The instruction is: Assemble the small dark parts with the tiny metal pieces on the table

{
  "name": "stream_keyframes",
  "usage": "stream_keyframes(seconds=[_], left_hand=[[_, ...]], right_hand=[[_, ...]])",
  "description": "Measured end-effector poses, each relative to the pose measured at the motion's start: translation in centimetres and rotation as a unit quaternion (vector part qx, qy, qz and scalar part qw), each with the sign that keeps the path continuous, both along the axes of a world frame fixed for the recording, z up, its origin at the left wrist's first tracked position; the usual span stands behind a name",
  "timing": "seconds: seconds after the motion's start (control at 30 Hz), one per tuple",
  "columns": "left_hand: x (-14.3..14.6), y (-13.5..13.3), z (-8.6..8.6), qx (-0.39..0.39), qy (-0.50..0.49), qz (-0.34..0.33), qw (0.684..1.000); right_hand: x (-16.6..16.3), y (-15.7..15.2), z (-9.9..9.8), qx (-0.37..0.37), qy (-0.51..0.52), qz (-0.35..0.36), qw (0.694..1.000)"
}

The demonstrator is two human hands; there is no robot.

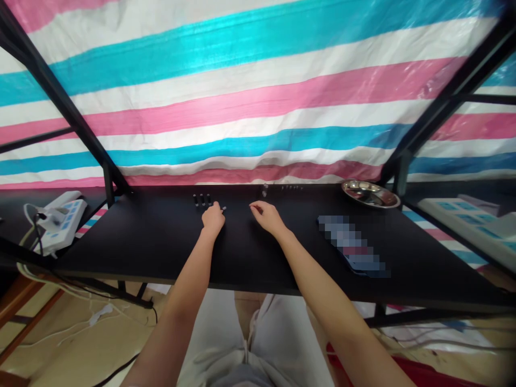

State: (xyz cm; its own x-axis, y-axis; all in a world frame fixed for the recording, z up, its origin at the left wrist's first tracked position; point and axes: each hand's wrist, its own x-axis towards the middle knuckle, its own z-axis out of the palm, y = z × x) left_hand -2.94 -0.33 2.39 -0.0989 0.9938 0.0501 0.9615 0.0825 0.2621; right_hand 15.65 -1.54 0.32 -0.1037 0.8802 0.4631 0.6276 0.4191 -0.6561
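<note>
Cylinders point(202, 200), dark, are lined up left of mid-frame — three apparently done; pale pieces point(265, 190) at mid-frame seemingly remain unsorted. Whether anything is held by the curled left hand point(213, 217) or pinched right hand point(266, 215) cannot be told.

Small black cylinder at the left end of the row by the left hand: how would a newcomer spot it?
On the long black tabletop before the pink, blue and white striped sheet, find the person's left hand. Left of it, small black pale-tipped cylinders form a short row. The target cylinder is the leftmost, farthest from that hand.
</note>
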Motion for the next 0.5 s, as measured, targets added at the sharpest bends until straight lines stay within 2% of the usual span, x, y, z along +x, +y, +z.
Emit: stream_keyframes(seconds=[0.13, 0.23, 0.33, 0.5], left_hand=[[2.2, -1.4, 0.3, 0.039, 0.006, -0.114, 0.993], [3.9, -2.6, 0.5, 0.066, -0.012, -0.2, 0.978], [4.5, -3.3, 0.5, 0.071, -0.026, -0.236, 0.969], [4.2, -3.2, 0.1, 0.115, -0.053, -0.254, 0.959]], right_hand=[[-0.7, -0.1, 0.0, 0.001, 0.028, -0.013, 1.0], [-0.9, -0.1, 0.1, -0.027, 0.052, -0.03, 0.998], [-0.9, -0.1, 0.1, -0.056, 0.065, -0.028, 0.996], [-0.6, 0.2, -0.1, -0.03, 0.078, -0.036, 0.996]])
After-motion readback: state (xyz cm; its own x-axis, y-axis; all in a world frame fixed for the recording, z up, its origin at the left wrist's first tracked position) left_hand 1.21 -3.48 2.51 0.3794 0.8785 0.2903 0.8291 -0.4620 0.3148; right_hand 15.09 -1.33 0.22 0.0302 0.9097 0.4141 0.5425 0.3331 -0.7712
